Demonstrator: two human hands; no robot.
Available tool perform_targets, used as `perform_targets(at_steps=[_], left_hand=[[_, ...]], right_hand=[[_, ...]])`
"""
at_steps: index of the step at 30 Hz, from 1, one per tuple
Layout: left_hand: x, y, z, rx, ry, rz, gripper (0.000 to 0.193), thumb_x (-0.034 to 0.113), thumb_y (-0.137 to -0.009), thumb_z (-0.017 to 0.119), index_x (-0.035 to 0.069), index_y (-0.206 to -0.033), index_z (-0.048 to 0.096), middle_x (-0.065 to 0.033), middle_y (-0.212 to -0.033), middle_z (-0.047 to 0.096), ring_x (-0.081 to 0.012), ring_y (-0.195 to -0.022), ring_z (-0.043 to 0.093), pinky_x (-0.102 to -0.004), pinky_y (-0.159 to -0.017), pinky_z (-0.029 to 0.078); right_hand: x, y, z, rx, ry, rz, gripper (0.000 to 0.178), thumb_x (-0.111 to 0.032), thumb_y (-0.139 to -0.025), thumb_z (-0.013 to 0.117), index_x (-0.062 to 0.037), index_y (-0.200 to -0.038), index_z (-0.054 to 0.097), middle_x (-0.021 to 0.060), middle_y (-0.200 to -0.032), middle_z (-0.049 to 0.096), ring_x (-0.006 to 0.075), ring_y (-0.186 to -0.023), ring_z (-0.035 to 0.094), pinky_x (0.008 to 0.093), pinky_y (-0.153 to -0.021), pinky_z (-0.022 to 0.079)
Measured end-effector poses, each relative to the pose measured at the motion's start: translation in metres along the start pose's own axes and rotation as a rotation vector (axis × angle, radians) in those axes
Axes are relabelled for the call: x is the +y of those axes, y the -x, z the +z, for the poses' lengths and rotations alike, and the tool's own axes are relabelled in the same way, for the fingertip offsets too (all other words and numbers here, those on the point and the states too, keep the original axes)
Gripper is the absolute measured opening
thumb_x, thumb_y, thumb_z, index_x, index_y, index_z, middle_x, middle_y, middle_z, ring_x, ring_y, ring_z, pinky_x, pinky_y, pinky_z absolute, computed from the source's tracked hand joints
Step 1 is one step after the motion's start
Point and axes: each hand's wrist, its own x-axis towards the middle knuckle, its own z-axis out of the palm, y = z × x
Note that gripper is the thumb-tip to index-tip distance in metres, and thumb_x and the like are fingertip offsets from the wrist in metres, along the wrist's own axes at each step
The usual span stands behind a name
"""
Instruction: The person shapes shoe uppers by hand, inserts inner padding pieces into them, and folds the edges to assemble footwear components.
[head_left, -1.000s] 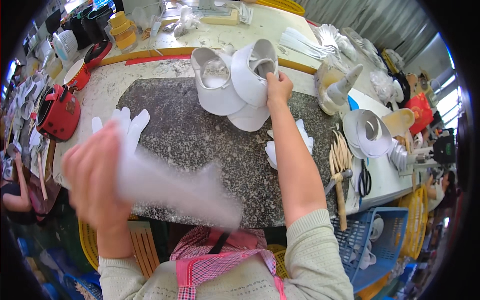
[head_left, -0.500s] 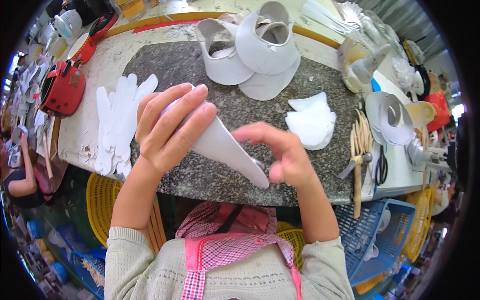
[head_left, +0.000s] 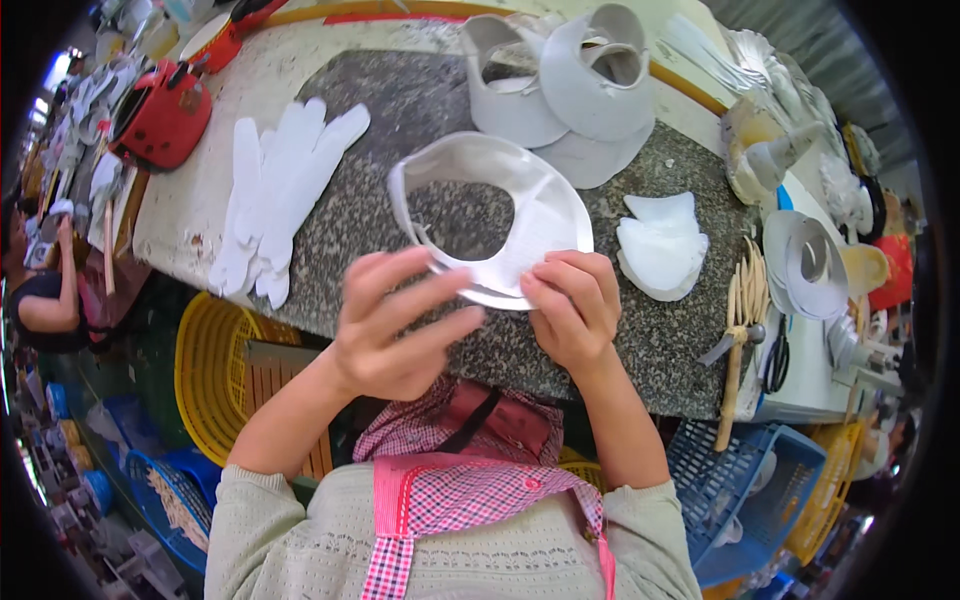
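A white ring-shaped piece like a shoe upper (head_left: 552, 225), with a large rounded opening, is held over the dark speckled slab (head_left: 400, 85). The fingers and thumb of my right hand (head_left: 580, 315) pinch its lower right edge. My left hand (head_left: 395, 325) is by its lower left edge, fingers spread and slightly blurred; whether they touch it is unclear. Beyond it stand several similar white uppers (head_left: 600, 110), overlapping. Flat, long white pieces (head_left: 285, 190) fan out to the left, and a small pile of white cut pieces (head_left: 662, 245) lies on the right.
A hammer (head_left: 733, 385) with a wooden handle and black scissors (head_left: 776, 362) lie at the right edge of the table. A red container (head_left: 160, 115) stands far left. Below are a yellow basket (head_left: 200, 370) and a blue crate (head_left: 770, 500). Another person's arm (head_left: 65, 275) shows at left.
The upper has turned from edge-on to showing its opening. My left hand has let go of its upper end and come down; my right hand has closed on its edge.
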Motion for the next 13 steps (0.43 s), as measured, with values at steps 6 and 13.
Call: perform_targets(at_steps=[6,13], left_hand=[[0.003,0.008,0.015,-0.108,-0.203,-0.100,0.042,0.008,-0.061,0.065,0.013,-0.103,0.066,-0.0075,-0.117,0.060,-0.0305,-0.116,0.048,-0.0449,-0.100,0.030],[0.000,0.009,0.015,0.270,-0.039,0.033,0.047,0.010,-0.065,0.062,0.019,-0.111,0.063,-0.0068,-0.126,0.054,-0.0251,-0.116,0.045,-0.0427,-0.102,0.028]], right_hand=[[-0.019,0.022,0.000,-0.074,-0.022,0.081,0.020,0.001,-0.061,0.069,-0.0024,-0.079,0.061,0.0073,-0.084,0.058,0.0244,-0.075,0.058,0.0330,-0.060,0.045],[-0.036,0.018,-0.010,0.254,-0.767,1.193,0.011,-0.001,-0.081,0.066,-0.0081,-0.087,0.060,0.0066,-0.093,0.058,0.0254,-0.081,0.056,0.0335,-0.078,0.047]])
